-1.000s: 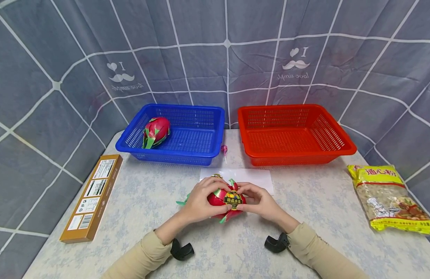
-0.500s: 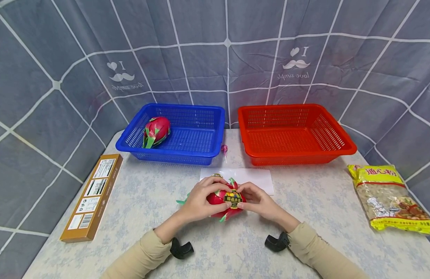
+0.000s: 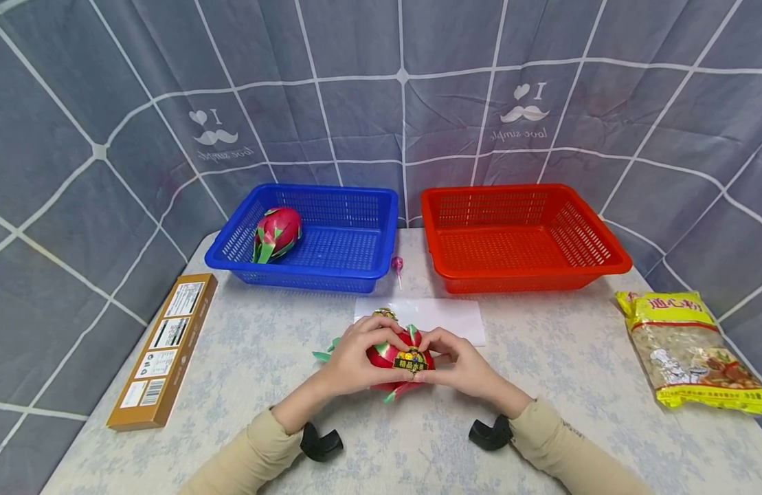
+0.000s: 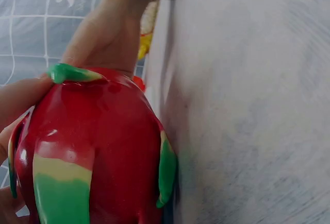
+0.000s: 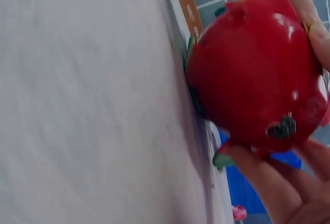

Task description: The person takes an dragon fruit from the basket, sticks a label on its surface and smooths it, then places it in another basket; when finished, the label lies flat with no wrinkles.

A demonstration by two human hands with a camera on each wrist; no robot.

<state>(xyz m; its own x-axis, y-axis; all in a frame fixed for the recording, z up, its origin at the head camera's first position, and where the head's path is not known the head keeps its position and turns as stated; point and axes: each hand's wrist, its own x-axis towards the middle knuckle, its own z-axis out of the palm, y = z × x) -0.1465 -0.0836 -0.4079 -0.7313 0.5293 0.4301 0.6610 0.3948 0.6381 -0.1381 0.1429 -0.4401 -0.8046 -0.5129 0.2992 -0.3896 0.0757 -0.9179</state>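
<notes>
In the head view, a red dragon fruit with green-tipped scales [image 3: 381,354] lies between both hands. My left hand [image 3: 354,359] grips its left side, and my right hand [image 3: 457,366] holds its right side, fingers bent. Both thumbs meet at the lower edge of a black-and-gold label [image 3: 411,361] on the fruit. The left wrist view has the fruit's glossy side [image 4: 124,131] filling the lower left, with fingers [image 4: 18,100] at its edge. Fingers also touch the fruit [image 5: 258,80] above and below in the right wrist view; its underside is partly hidden.
Behind stand a blue basket [image 3: 337,278] with another dragon fruit [image 3: 278,232] and a red basket [image 3: 517,283]. Between them lies a lollipop [image 3: 397,265]. A white sheet [image 3: 461,316] is behind the hands, a brown box [image 3: 164,350] left, a pasta bag [image 3: 690,350] right.
The label has tilted and moved slightly down toward the front. My right thumb has shifted left, close to the left thumb. The hands otherwise keep their places.
</notes>
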